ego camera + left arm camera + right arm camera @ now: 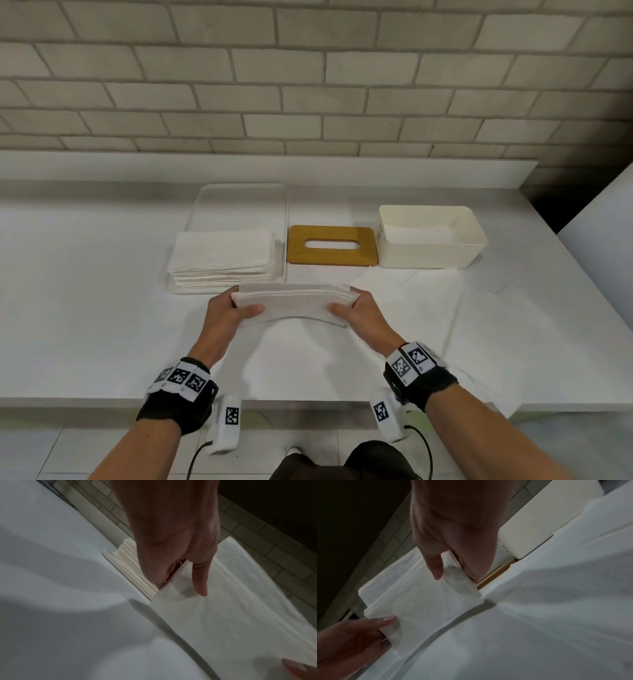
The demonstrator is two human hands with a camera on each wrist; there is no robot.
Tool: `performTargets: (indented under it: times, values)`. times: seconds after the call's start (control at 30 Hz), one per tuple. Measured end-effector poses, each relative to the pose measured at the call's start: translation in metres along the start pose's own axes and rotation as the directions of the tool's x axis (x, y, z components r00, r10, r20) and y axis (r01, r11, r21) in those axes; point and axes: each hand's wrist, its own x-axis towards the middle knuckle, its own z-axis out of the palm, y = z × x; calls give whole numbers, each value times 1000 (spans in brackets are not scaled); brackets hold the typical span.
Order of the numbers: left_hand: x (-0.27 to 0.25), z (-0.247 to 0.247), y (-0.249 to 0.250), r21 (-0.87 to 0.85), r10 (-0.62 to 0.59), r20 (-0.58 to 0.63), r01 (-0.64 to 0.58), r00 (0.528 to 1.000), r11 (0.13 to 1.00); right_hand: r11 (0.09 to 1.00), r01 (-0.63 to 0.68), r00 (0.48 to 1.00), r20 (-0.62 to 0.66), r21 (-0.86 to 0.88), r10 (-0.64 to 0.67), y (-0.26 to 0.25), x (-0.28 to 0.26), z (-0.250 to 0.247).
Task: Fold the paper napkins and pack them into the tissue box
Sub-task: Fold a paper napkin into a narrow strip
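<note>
A folded stack of white napkins is held a little above the counter between both hands. My left hand grips its left end, thumb on top. My right hand grips the right end the same way. The held stack sags a little in the middle. An open cream tissue box stands at the back right with some white paper inside. Its wooden lid with a slot lies flat to the box's left.
Another pile of folded napkins sits on a clear tray left of the lid. Unfolded napkin sheets lie spread on the white counter at the right. A brick wall rises behind. The counter's front edge runs near my wrists.
</note>
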Motion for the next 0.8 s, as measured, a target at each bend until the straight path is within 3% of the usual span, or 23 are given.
performTargets:
  times: [0.1,0.33,0.47,0.63,0.8]
  values:
    - [-3,1,-8,24,3,4,-3,1000,1000,1000,-8,999,47,-15,9,9,-1,3]
    - [2,7,-10,74,153,-16,-151,988,986,997,42,999,-18,-57,-43,3,4,4]
    - [3,9,-6,-23,235,28,-235,972,972,992,126,992,-25,-29,-127,1,6,-2]
    - [6,10,-13,42,218,40,-220,975,975,976,193,981,4,-99,-194,-1,5,1]
    - [8,11,-16,135,227,30,-229,973,964,977,163,987,12,-135,-162,1,4,3]
